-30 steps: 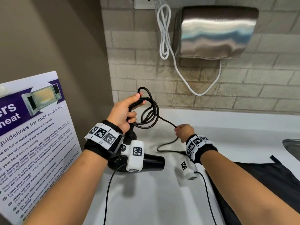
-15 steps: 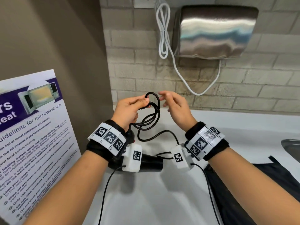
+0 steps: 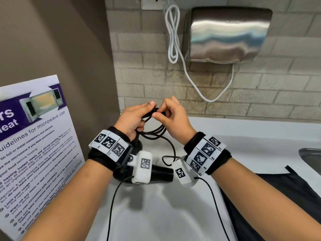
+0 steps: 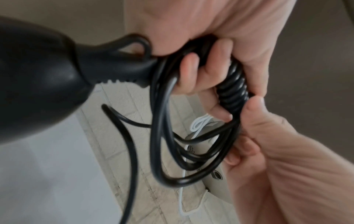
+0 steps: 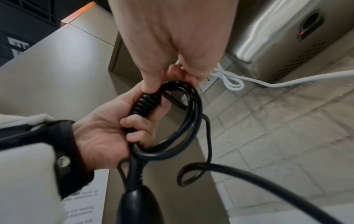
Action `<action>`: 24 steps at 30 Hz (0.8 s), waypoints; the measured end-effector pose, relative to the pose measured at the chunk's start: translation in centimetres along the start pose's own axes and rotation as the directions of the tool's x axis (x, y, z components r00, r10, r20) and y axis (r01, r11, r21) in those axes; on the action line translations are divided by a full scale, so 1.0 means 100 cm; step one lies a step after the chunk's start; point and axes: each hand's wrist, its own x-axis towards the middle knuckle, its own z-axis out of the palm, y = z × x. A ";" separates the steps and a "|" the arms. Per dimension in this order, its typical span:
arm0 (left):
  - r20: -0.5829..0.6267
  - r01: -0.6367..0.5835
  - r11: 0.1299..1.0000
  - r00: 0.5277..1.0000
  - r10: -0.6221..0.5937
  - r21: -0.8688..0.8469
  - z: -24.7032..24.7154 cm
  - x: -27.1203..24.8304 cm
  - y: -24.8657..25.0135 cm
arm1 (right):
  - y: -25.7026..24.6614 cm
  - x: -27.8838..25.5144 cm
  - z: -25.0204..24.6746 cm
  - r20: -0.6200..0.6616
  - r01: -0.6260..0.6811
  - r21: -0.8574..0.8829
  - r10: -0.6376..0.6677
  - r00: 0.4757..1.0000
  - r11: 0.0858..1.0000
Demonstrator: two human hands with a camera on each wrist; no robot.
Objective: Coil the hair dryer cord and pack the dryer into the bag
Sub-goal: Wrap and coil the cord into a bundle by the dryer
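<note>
Head view: at the centre of the frame your left hand point(image 3: 133, 119) is clamped around the black cord point(image 3: 156, 132), several loops gathered in its curled fingers, while your right hand point(image 3: 173, 117) pinches the same bundle at its top, the two hands touching. The hair dryer point(image 3: 161, 173) hangs below your left wrist, just above the white counter point(image 3: 156, 214). The black bag point(image 3: 286, 192) lies at the lower right. A steel hand dryer point(image 3: 225, 33) is mounted at the upper right.
</note>
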 end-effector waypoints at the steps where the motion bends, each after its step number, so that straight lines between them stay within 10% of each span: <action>1: 0.004 0.007 1.000 1.000 -0.007 -0.002 -0.001 -0.001 0.000 | 0.001 0.000 -0.002 0.003 0.003 0.003 -0.003 1.000 1.000; 7: 0.073 -0.027 1.000 0.997 0.026 0.006 -0.004 -0.003 -0.002 | 0.014 0.002 -0.010 0.448 -0.154 0.021 0.129 0.885 0.988; 24: 0.175 -0.124 0.940 0.982 0.071 0.319 0.006 0.001 0.004 | 0.012 0.029 -0.041 0.183 0.068 -0.596 0.053 0.982 0.800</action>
